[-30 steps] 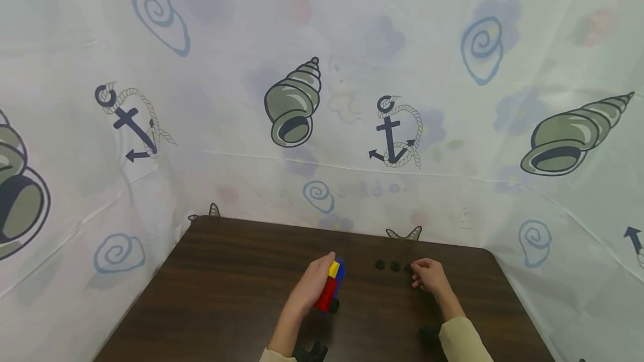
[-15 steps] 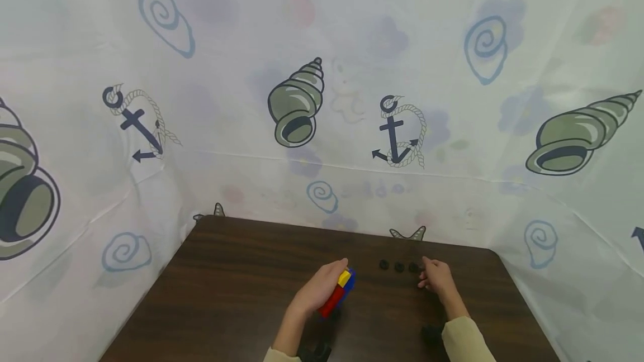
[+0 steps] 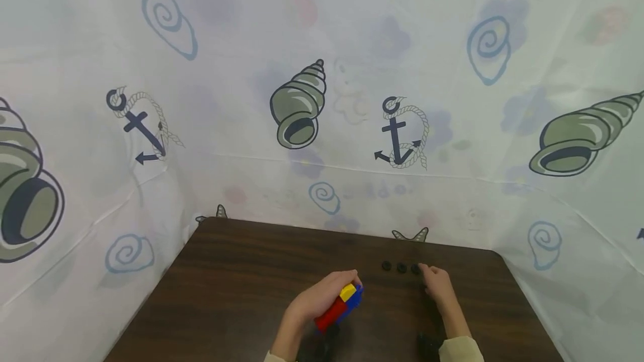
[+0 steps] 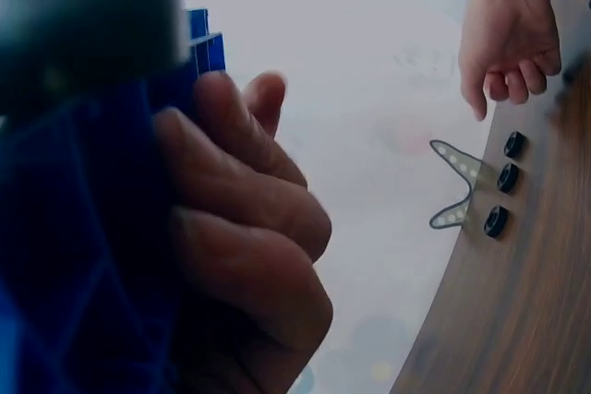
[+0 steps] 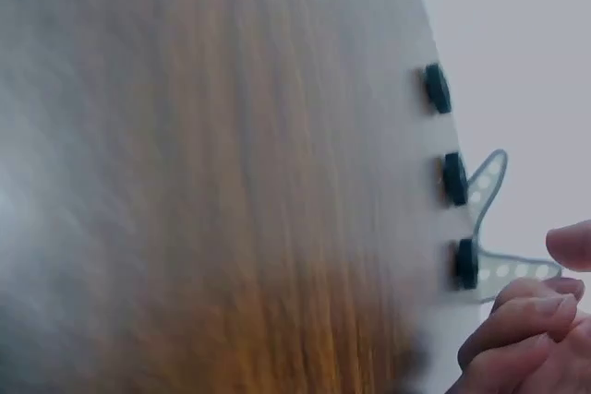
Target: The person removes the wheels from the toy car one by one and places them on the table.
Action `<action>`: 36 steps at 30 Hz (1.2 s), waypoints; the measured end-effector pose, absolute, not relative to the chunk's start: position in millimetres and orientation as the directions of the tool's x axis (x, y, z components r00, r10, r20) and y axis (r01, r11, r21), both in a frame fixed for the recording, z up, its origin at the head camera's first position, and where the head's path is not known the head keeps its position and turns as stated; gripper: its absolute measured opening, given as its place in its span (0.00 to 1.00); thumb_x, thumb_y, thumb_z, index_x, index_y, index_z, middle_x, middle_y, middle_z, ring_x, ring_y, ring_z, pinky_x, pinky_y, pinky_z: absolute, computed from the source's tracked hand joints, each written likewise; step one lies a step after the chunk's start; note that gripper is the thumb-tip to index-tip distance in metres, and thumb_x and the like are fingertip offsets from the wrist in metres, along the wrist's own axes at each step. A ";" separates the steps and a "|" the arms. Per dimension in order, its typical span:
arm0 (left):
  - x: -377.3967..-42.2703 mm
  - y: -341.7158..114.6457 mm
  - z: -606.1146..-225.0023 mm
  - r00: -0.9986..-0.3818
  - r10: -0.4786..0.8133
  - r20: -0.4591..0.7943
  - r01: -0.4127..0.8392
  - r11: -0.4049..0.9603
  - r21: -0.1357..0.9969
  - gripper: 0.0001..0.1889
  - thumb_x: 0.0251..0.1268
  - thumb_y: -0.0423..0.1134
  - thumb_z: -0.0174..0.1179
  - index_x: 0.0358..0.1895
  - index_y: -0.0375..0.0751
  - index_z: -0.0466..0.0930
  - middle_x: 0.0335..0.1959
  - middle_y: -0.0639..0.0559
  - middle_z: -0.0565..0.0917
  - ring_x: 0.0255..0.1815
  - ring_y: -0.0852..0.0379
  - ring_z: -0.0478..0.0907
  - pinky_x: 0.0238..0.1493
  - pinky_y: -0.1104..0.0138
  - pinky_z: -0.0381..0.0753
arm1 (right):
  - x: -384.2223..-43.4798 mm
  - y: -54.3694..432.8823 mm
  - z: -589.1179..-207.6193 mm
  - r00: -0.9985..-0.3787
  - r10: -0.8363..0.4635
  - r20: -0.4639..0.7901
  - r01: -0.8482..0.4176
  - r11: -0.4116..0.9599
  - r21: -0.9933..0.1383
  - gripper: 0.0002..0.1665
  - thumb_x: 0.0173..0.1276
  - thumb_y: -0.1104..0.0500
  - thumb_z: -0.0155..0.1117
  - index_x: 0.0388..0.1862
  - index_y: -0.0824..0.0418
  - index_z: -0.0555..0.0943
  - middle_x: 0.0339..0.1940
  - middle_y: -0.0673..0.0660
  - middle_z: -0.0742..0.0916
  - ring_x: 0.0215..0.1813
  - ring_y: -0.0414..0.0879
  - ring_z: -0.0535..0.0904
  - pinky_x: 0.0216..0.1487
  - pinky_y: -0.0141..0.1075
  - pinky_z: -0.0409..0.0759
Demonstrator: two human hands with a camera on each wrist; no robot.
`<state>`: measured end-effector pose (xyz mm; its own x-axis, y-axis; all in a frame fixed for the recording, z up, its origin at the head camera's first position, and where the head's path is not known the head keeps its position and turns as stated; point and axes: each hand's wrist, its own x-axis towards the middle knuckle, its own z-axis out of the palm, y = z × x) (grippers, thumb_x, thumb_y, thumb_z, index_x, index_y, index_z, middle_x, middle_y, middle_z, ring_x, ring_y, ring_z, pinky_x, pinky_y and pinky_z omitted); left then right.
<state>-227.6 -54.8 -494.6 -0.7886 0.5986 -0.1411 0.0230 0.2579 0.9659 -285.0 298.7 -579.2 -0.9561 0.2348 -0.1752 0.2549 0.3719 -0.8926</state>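
Observation:
My left hand (image 3: 322,298) grips a toy truck (image 3: 333,314) with red, yellow and blue parts, tilted over the table. In the left wrist view the truck's blue side (image 4: 83,228) fills the left edge, and a blurred dark wheel (image 4: 102,34) shows close to the lens. Three small black wheels (image 3: 401,267) lie in a row near the table's far edge. My right hand (image 3: 439,284) is beside the row's right end, its fingertips right at the last wheel (image 3: 415,268). Its other fingers curl loosely, and nothing shows between them in the right wrist view.
The brown wood-grain table (image 3: 241,278) reaches back to a white sheet (image 3: 226,127) printed with shells and anchors. This sheet also hangs along the left and right sides. Dark wrist gear (image 3: 427,345) sits by the right sleeve (image 3: 460,349).
My left hand has moved right and nearer to me, tilting the toy truck further. My right hand has shifted slightly about the right-hand wheel. The three wheels stay in their row.

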 end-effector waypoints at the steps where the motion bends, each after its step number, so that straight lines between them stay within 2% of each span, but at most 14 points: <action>1: -227.0 -54.0 -494.0 -0.784 0.606 -0.134 0.037 0.261 0.965 0.30 0.84 0.68 0.37 0.57 0.50 0.82 0.47 0.49 0.82 0.45 0.50 0.80 0.41 0.60 0.83 | -282.6 296.4 -577.5 -0.958 0.231 -0.170 0.247 0.359 -0.900 0.28 0.86 0.46 0.53 0.22 0.52 0.65 0.19 0.46 0.69 0.24 0.41 0.64 0.28 0.36 0.69; 4: -226.6 -51.8 -492.4 -0.800 0.593 -0.092 0.056 0.227 0.972 0.31 0.85 0.67 0.35 0.55 0.49 0.82 0.47 0.49 0.83 0.44 0.50 0.81 0.40 0.60 0.84 | -276.2 286.0 -570.6 -0.968 0.206 -0.144 0.206 0.318 -0.926 0.28 0.86 0.47 0.55 0.22 0.53 0.64 0.17 0.45 0.68 0.21 0.40 0.61 0.26 0.36 0.67; 6: -227.5 -50.7 -492.2 -0.836 0.546 -0.054 0.050 0.175 0.983 0.31 0.86 0.66 0.36 0.54 0.47 0.81 0.45 0.48 0.83 0.41 0.51 0.81 0.37 0.61 0.84 | -271.9 275.6 -565.6 -0.976 0.185 -0.118 0.170 0.292 -0.941 0.29 0.86 0.48 0.57 0.22 0.54 0.64 0.16 0.44 0.67 0.20 0.40 0.60 0.25 0.35 0.65; 10: -230.5 -49.5 -493.6 -0.932 0.359 0.050 0.072 0.048 0.996 0.28 0.88 0.60 0.38 0.49 0.40 0.79 0.36 0.48 0.80 0.30 0.54 0.79 0.29 0.64 0.82 | -261.5 245.7 -557.5 -0.991 0.116 -0.061 0.090 0.265 -0.960 0.29 0.86 0.46 0.58 0.24 0.56 0.66 0.16 0.45 0.68 0.19 0.40 0.60 0.23 0.34 0.64; 13: -234.1 -49.9 -496.9 -0.973 0.193 0.126 0.124 -0.020 0.992 0.26 0.89 0.55 0.39 0.44 0.37 0.78 0.30 0.49 0.77 0.25 0.56 0.76 0.27 0.66 0.80 | -251.6 215.5 -551.5 -0.999 0.038 -0.035 0.044 0.266 -0.963 0.29 0.87 0.44 0.56 0.26 0.59 0.69 0.18 0.47 0.70 0.20 0.40 0.62 0.22 0.32 0.63; 17: -238.1 -51.3 -502.4 -0.984 -0.016 0.177 0.178 -0.048 0.983 0.24 0.90 0.52 0.36 0.42 0.39 0.76 0.31 0.49 0.77 0.28 0.55 0.76 0.30 0.66 0.79 | -236.9 168.9 -542.2 -0.995 -0.098 -0.028 0.000 0.277 -0.961 0.34 0.88 0.37 0.48 0.33 0.65 0.76 0.20 0.50 0.74 0.20 0.41 0.65 0.21 0.32 0.64; 20: -239.4 -51.0 -505.9 -0.970 -0.152 0.190 0.199 -0.048 0.979 0.23 0.91 0.51 0.36 0.44 0.40 0.77 0.34 0.48 0.78 0.32 0.54 0.76 0.34 0.66 0.79 | -221.5 134.9 -532.8 -0.987 -0.158 0.043 -0.091 0.313 -0.945 0.34 0.89 0.36 0.42 0.40 0.62 0.78 0.23 0.50 0.78 0.21 0.40 0.69 0.22 0.33 0.68; 23: -239.4 -51.6 -507.4 -0.952 -0.242 0.187 0.204 -0.050 0.978 0.22 0.91 0.50 0.37 0.45 0.41 0.78 0.34 0.50 0.78 0.32 0.55 0.76 0.34 0.67 0.78 | -204.6 107.0 -522.4 -0.959 -0.161 0.231 -0.280 0.441 -0.853 0.22 0.90 0.41 0.45 0.47 0.54 0.79 0.24 0.45 0.77 0.22 0.35 0.69 0.24 0.32 0.69; 25: -239.9 -52.8 -507.6 -0.945 -0.276 0.177 0.202 -0.062 0.977 0.23 0.90 0.51 0.37 0.45 0.41 0.79 0.33 0.50 0.78 0.31 0.56 0.76 0.32 0.68 0.78 | -197.4 93.9 -518.2 -0.918 -0.161 0.363 -0.385 0.584 -0.715 0.16 0.89 0.42 0.50 0.50 0.49 0.79 0.23 0.39 0.75 0.21 0.31 0.67 0.23 0.30 0.68; 28: -240.1 -54.4 -506.3 -0.942 -0.294 0.159 0.192 -0.087 0.977 0.23 0.90 0.52 0.38 0.47 0.41 0.79 0.34 0.50 0.78 0.31 0.56 0.76 0.30 0.68 0.78 | -193.8 81.4 -514.6 -0.848 -0.193 0.493 -0.466 0.714 -0.522 0.15 0.86 0.42 0.56 0.55 0.50 0.80 0.22 0.36 0.73 0.17 0.28 0.61 0.19 0.27 0.62; 32: -239.1 -55.8 -503.9 -0.948 -0.290 0.135 0.177 -0.122 0.977 0.23 0.90 0.53 0.38 0.49 0.41 0.79 0.37 0.50 0.80 0.33 0.55 0.77 0.32 0.68 0.80 | -198.3 74.5 -514.0 -0.797 -0.228 0.559 -0.485 0.794 -0.367 0.15 0.85 0.42 0.56 0.47 0.51 0.81 0.22 0.37 0.74 0.17 0.27 0.58 0.18 0.24 0.59; 36: -239.2 -57.2 -502.5 -0.946 -0.309 0.102 0.164 -0.182 0.970 0.24 0.90 0.53 0.40 0.49 0.38 0.79 0.38 0.51 0.81 0.35 0.54 0.78 0.34 0.68 0.80 | -204.1 72.5 -514.7 -0.787 -0.295 0.542 -0.488 0.836 -0.252 0.19 0.87 0.42 0.52 0.36 0.49 0.75 0.19 0.38 0.69 0.16 0.30 0.56 0.19 0.26 0.57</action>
<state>-239.2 -57.2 -502.5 -0.9456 -0.3088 0.1020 0.1640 -0.1818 0.9696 -204.1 72.5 -514.7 -0.7865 -0.2954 0.5423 -0.4879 0.8357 -0.2524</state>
